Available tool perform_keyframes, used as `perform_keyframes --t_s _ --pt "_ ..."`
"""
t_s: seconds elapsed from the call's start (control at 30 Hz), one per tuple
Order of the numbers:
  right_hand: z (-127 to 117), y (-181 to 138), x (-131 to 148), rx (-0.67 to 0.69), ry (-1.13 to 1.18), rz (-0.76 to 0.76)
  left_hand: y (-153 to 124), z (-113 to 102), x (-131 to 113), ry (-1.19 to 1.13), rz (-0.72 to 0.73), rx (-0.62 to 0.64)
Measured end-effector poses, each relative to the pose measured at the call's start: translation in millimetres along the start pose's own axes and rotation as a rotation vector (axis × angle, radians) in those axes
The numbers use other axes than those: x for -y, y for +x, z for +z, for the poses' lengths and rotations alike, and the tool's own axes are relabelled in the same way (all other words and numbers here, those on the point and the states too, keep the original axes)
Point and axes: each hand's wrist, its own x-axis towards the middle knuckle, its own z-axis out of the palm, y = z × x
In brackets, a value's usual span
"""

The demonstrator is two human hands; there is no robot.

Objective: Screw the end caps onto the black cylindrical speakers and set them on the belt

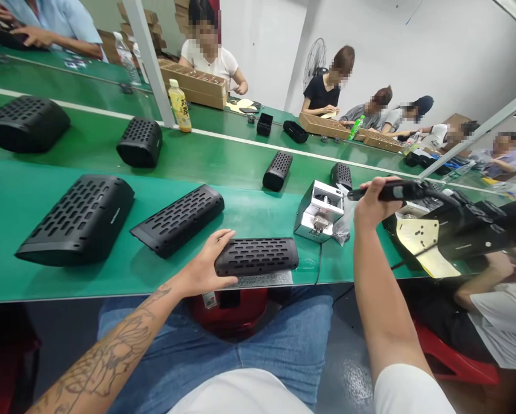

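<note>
My left hand (209, 260) grips the left end of a black perforated housing (258, 256), thumb on the near side and fingers on the far side. The housing lies at the front edge of the green bench, slots facing up. In my right hand (375, 201) is a black electric screwdriver (398, 191), raised above the bench with its tip pointing left. Just left of that hand stands a small white and black machine (320, 211), which looks like a screw feeder. A slanted black housing (180, 218) and a larger one (79, 218) lie to the left of my left hand.
Several more housings, one of them a small upright one (278, 171), stand on the belt (223, 155) behind. A clear plastic bag (343, 227) lies by the machine. A yellow-labelled bottle (180, 106) stands by a post. Co-workers sit opposite; another person (499, 299) works close on the right.
</note>
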Motion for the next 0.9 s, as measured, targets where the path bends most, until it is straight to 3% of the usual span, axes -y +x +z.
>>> perform_keyframes --t_s 0.13,0.27,0.37,0.43,0.73,0.9 --pt "-8.8 -2.4 -10.1 0.153 -0.023 0.047 -11.0 19.2 15.3 -0.073 -0.040 -0.070" --pt "-25.9 -18.4 9.8 0.018 0.128 0.028 -15.4 32.9 28.0 -0.106 -0.004 -0.127" --pt "-33.6 -36.3 17.3 0.178 0.153 0.179 -16.9 37.8 34.3 -0.106 0.038 -0.161" --pt "-33.8 -48.1 13.2 0.267 0.125 0.229 -17.9 38.3 35.6 -0.094 0.054 -0.176" --pt "-23.4 -69.0 -18.5 0.400 0.073 0.272 -29.3 40.8 27.7 -0.062 0.102 -0.199" --pt "-37.7 -75.2 13.6 0.386 0.148 0.296 -29.9 47.2 26.0 -0.058 0.125 -0.233"
